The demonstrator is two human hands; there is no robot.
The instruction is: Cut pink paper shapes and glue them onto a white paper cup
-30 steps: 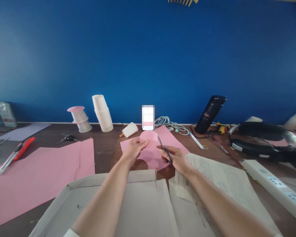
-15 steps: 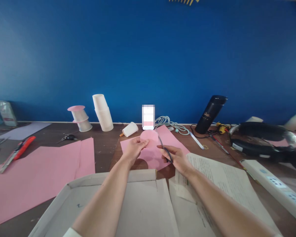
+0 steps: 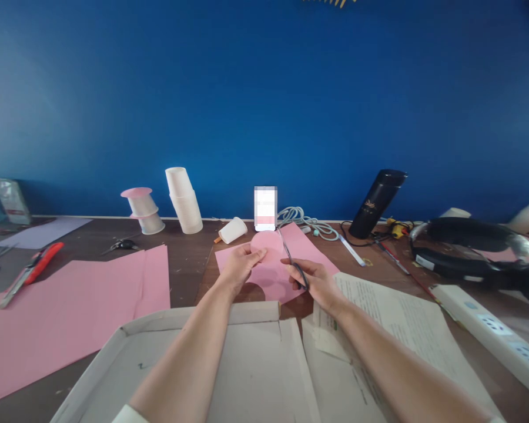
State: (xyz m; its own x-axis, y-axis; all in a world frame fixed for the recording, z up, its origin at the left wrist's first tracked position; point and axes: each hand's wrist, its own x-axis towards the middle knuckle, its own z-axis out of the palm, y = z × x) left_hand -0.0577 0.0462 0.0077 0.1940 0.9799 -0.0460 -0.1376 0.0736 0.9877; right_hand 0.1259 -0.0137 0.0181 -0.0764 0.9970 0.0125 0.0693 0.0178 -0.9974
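Observation:
My left hand [image 3: 238,264] pinches a round pink paper disc [image 3: 268,245] and holds it up above the table. My right hand [image 3: 314,281] grips a pair of dark-handled scissors [image 3: 291,258], whose blades point up along the disc's right edge. Beneath both hands lies a pink paper sheet [image 3: 306,249] with a curved piece cut out of its near edge. An open grey cardboard box [image 3: 189,376] sits in front of me under my forearms.
A large pink sheet [image 3: 66,305] lies at left with a red utility knife [image 3: 30,270]. Paper cups [image 3: 185,202], a tipped cup [image 3: 233,230], a phone [image 3: 265,208], cables, a black flask [image 3: 377,202], a headset [image 3: 471,249], a power strip [image 3: 489,335] and printed papers [image 3: 397,317] crowd the back and right.

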